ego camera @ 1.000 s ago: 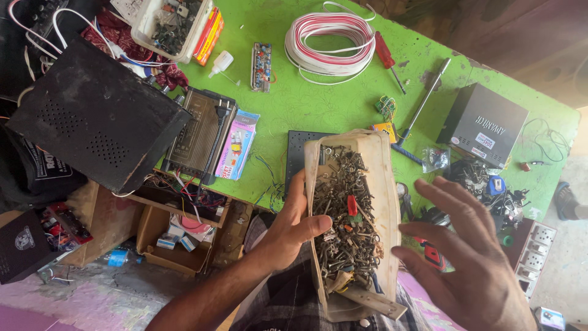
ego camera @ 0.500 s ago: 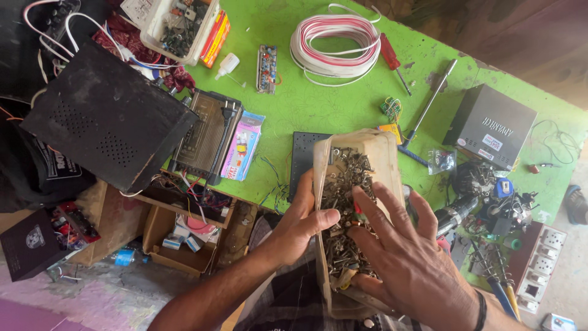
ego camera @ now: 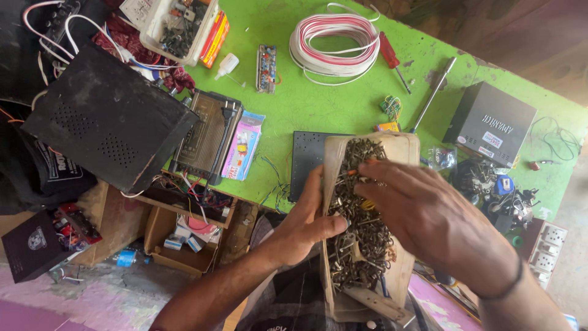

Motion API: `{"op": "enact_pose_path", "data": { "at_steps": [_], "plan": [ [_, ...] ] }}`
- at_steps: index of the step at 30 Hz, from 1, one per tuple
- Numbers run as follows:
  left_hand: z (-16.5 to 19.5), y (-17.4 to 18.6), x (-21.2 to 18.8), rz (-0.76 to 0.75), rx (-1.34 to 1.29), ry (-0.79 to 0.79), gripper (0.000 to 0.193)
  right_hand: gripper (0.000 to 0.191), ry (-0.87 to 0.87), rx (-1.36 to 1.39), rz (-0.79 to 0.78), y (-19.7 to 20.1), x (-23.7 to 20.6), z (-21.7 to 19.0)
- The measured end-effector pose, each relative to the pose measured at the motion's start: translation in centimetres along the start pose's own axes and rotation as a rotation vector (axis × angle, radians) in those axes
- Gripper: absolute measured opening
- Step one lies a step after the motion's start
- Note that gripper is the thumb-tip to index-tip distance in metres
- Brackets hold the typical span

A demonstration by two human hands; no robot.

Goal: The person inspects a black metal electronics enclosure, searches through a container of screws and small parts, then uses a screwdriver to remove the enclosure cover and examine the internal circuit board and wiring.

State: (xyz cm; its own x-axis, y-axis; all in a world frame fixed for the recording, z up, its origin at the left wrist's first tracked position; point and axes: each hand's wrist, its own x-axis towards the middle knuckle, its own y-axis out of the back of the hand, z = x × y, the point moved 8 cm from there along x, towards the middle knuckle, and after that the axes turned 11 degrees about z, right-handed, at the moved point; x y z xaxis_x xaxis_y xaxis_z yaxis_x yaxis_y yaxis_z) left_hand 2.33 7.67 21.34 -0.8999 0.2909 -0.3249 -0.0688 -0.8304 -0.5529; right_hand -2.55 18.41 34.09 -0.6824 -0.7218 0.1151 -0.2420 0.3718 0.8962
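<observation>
A person seated at a cluttered bright-green workbench (ego camera: 318,104) holds a shallow, worn wooden tray (ego camera: 401,153) over the lap, its far end reaching the bench's near edge. The tray is long and narrow, pale and scuffed, and heaped with a dark tangle of small metal hardware (ego camera: 358,245) — screws, bolts and bits of scrap, with a few orange and yellow flecks among them. The left hand (ego camera: 303,227) grips the tray's left wall, thumb hooked over the rim and resting on the pile, fingers curled beneath. The right hand (ego camera: 429,214) lies palm-down across the heap, its fingers bent and pressed into the hardware near the tray's far end; whether they pinch any piece cannot be told. Just beyond the tray lies a flat black perforated panel (ego camera: 306,156). Farther back on the bench sit a coil of red-and-white wire (ego camera: 334,40), a red-handled screwdriver (ego camera: 389,52) and a small black box (ego camera: 490,125). At left, a large black vented case (ego camera: 104,119) overhangs the bench's edge beside a grilled dark unit (ego camera: 205,138).
</observation>
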Motion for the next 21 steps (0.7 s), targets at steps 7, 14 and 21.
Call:
{"op": "enact_pose_path", "data": {
  "at_steps": [7,14,21],
  "plan": [
    [-0.1,0.6,0.6,0.041,0.048,-0.056,0.093,0.087,0.054,-0.222,-0.019,-3.6,-1.0,-4.9],
    [-0.9,0.6,0.5,0.046,0.089,-0.012,0.1,0.041,-0.181,-0.182,-0.026,-3.2,0.1,0.6],
    [-1.1,0.5,0.3,0.017,0.044,-0.038,0.103,0.027,-0.159,-0.005,0.166,1.5,1.0,-0.3]
  ]
}}
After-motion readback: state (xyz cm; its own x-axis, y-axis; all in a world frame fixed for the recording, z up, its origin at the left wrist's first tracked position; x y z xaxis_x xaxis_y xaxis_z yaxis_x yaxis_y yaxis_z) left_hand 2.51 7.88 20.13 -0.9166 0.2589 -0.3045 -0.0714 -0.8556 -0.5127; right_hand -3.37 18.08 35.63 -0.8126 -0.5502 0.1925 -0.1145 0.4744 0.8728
